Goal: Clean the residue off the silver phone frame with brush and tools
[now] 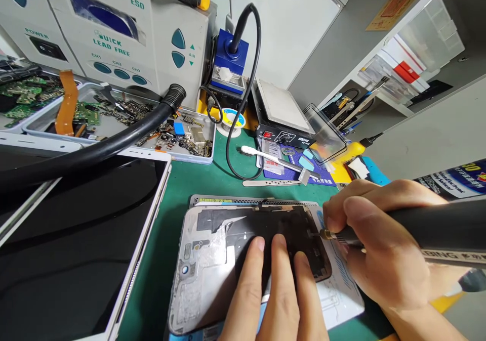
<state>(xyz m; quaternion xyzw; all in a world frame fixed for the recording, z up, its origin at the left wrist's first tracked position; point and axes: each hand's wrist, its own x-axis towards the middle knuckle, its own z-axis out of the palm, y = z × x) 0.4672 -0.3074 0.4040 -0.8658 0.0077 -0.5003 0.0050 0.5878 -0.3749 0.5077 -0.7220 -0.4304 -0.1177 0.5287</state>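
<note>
A phone-sized panel (212, 275), silver at its left and black at its right, lies on a light printed mat (343, 290). Three spread fingers of my left hand (279, 290) rest on the panel's lower middle. My right hand (387, 245) is closed around a dark pen-shaped tool (448, 227) with lettering on its side. The brass-coloured nose of the tool (327, 234) points left, and its thin tip is at the panel's right part; whether it touches is too small to tell.
Large dark screens (87, 240) lie at left, crossed by a black hose (114, 143). Behind are a parts tray (190, 151), a grey station (125, 42), a heating plate (283, 105), tweezers (271, 183) and a white brush (273, 160). Shelves (383, 103) stand at right.
</note>
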